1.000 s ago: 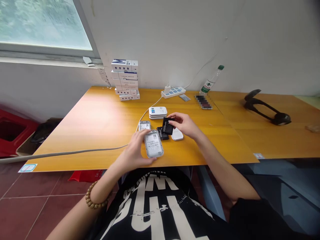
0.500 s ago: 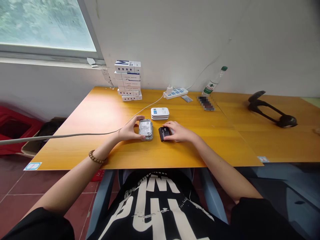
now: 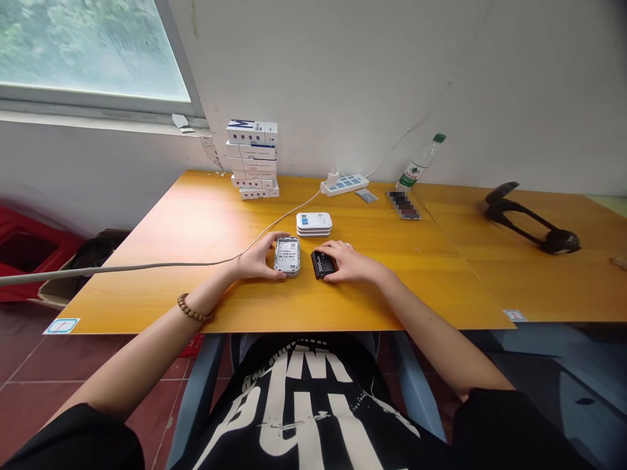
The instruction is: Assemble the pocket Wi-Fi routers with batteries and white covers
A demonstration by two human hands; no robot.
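Observation:
My left hand (image 3: 258, 257) grips a small stack of opened white devices (image 3: 287, 256) by its far and near ends, thumb at the near side. The top one shows a printed label and a bare inner frame, with no cover on it. To the right, my right hand (image 3: 353, 261) is closed round black rectangular batteries (image 3: 322, 264) with white lettering, piled on the table. A narrow strip of wood separates the two stacks. Just behind them sits a neat pile of white rounded devices (image 3: 313, 223) with their covers on.
White boxes (image 3: 252, 160) are stacked against the wall. A power strip (image 3: 345, 184), a bottle (image 3: 418, 163) and a phone (image 3: 404, 203) lie or stand farther back on the wooden table (image 3: 382, 307). A cable (image 3: 161, 265) crosses the left side. A black stand-like device (image 3: 531, 222) rests at right.
The upper opened device, earlier offset from the one below, now lines up with it under my left hand. My right fingers have shifted slightly over the batteries.

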